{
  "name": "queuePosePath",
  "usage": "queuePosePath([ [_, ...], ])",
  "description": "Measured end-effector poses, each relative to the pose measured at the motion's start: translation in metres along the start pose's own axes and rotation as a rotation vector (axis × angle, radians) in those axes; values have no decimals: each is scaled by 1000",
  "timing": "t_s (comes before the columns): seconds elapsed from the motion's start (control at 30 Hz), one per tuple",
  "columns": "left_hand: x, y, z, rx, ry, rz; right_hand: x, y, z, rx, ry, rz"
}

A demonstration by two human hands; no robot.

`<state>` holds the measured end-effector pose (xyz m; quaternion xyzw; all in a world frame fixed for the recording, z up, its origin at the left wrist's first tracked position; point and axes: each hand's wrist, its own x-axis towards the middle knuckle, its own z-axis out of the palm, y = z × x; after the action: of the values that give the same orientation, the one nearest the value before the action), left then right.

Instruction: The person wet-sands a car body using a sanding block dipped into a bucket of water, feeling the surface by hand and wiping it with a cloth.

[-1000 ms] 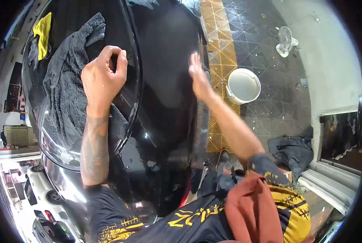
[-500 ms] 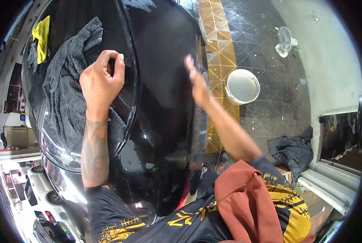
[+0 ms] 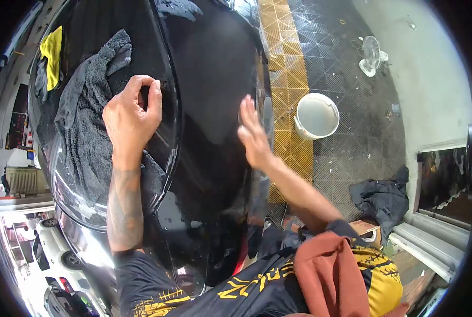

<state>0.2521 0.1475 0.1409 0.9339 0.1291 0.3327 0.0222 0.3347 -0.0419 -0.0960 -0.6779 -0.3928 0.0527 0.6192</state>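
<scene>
My left hand point(image 3: 133, 115) is over the dark car glass, its thumb and forefinger curled together into a loop. Whatever those fingertips hold, if anything, is hidden. Wet spots show on its skin. Beneath that wrist a dark grey towel point(image 3: 85, 113) lies crumpled on the car. My right hand point(image 3: 254, 134) is at the outer edge of the glossy black car panel point(image 3: 209, 105), with its fingers stretched out and nothing in them. Slight blur leaves it unclear whether the palm touches the paint.
A yellow cloth point(image 3: 52, 55) lies on the car's far left. To the right, a white bucket point(image 3: 298, 124) of cloudy liquid stands on yellow and grey floor tiles. Beyond it are a fan point(image 3: 371, 55) and dark fabric point(image 3: 381, 195) by the wall. A reddish-brown cloth point(image 3: 328, 269) hangs over my shirt.
My right hand has moved back toward my body along the panel's edge, fingers still extended. My left hand keeps its pinch and appears slightly lower in view.
</scene>
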Motion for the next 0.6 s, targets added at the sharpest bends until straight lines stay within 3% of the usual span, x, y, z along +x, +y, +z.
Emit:
queuePosePath([
  [0.07, 1, 3, -2, 12, 0, 3, 56, 51, -3, -135, 81, -117],
  [0.13, 2, 3, -1, 5, 8, 12, 120, 90, -16, -197, 60, -74],
  [0.2, 0, 2, -3, 0, 12, 16, 123, 78, -15, -11, 77, 103],
  [0.27, 2, 2, -2, -3, 20, 29, 62, 43, 4, 415, 92, 41],
  [0.3, 2, 2, -2, 11, -7, -12, 29, 21, 3, 446, 27, 145],
  [0.33, 2, 2, -2, 12, -8, -19, 5, 7, -2, 136, -37, 5],
  [0.4, 2, 2, -2, -3, 1, 19, 28, 27, -1, 285, -17, 69],
  [0.5, 1, 0, -1, 17, 5, 10, 132, 105, -15, 369, 63, 77],
  [0.53, 1, 1, -1, 17, 6, 11, 159, 102, -19, 743, 140, 198],
  [0.6, 2, 4, -2, -14, 21, 12, 138, 94, -17, 516, 76, 124],
])
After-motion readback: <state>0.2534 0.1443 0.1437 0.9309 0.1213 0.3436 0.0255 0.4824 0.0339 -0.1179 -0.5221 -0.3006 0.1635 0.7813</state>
